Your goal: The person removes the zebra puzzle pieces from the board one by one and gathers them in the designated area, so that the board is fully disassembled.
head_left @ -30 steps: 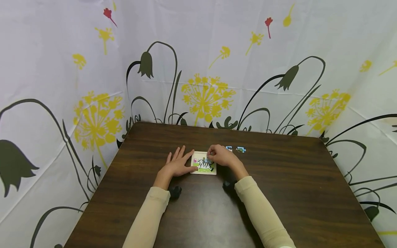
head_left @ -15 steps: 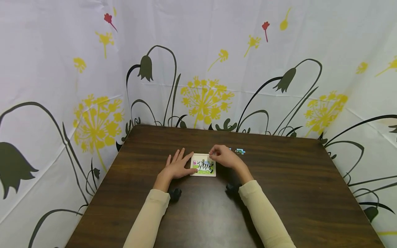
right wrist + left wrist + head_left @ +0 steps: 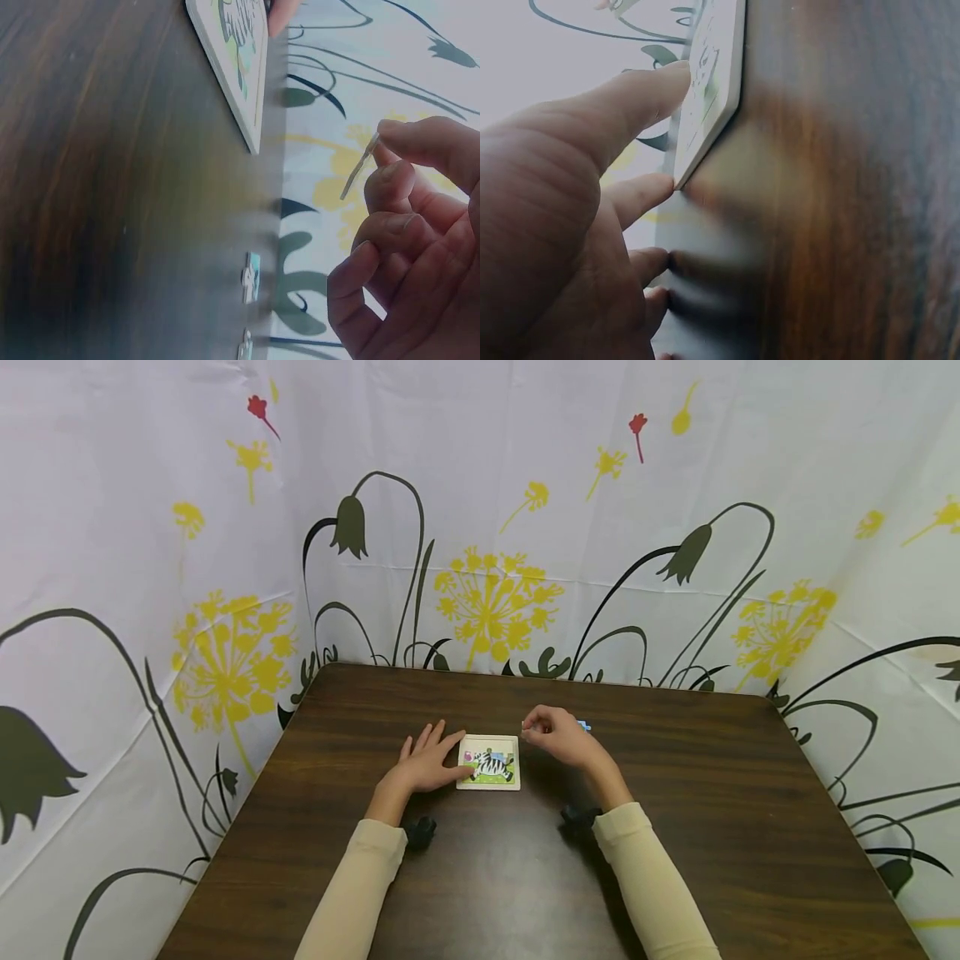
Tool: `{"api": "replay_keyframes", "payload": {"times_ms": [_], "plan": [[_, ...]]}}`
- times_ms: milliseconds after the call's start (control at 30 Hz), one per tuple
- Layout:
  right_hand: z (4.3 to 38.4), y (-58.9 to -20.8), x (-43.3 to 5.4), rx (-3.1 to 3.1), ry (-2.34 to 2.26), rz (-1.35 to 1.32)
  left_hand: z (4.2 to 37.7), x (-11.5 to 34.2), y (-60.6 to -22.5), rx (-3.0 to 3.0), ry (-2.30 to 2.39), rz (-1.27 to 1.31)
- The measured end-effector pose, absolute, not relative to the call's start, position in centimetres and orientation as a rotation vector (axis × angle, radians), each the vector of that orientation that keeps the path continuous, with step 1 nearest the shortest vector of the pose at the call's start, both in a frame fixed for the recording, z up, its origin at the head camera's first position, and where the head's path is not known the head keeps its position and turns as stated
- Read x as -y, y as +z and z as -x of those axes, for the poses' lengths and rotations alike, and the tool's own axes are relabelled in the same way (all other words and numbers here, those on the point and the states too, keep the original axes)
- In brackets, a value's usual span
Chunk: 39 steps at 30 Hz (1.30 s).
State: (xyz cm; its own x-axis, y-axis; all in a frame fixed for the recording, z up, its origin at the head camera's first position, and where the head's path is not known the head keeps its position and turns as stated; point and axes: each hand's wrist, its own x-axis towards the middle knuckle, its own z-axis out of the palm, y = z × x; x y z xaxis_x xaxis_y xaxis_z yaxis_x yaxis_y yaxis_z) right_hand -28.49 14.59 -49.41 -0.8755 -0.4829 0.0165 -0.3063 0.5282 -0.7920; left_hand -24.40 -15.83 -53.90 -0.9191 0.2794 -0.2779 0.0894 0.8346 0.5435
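Observation:
A small square puzzle board point(image 3: 489, 787) with a zebra picture lies flat on the table. My left hand point(image 3: 423, 768) spreads beside it, thumb over the picture's lower left and index fingertip at the far left corner. To the right of the board, my right hand point(image 3: 558, 735) pinches a thin puzzle piece point(image 3: 358, 169) between thumb and index finger. That piece appears edge-on in the right wrist view, raised off the table, so its picture is hidden. The pale upper part of the board's recess shows bare wood above the zebra.
Beyond the right hand lie two loose puzzle pieces, one a blue-edged piece point(image 3: 251, 277) and the other a piece point(image 3: 245, 345) cut off by the frame. The dark wooden table point(image 3: 712, 827) ends at a white flowered curtain point(image 3: 480, 460).
My right hand has moved off the board to the right, pinching the puzzle piece, and now largely covers the loose pieces in the head view. The left hand has stayed at the board.

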Motion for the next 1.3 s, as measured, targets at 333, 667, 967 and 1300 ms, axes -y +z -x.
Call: {"api": "replay_keyframes", "payload": {"times_ms": [333, 667, 967, 1300], "plan": [[28.2, -49.3, -18.0, -2.603, -1.308, 0.601, 23.8, 16.1, -52.9, -2.658, 0.846, -0.331], [28.2, -48.9, -22.7, -2.657, -1.382, 0.512, 23.5, 16.5, -51.9, -2.680, 0.791, -0.353], [28.7, -49.4, -25.8, -2.793, -1.225, 0.435, 23.5, 16.8, -51.8, -2.676, 0.778, -0.376], [29.7, -50.4, -26.9, -2.834, -1.056, 0.369, 23.1, 16.6, -51.3, -2.661, 0.761, -0.391]]}}
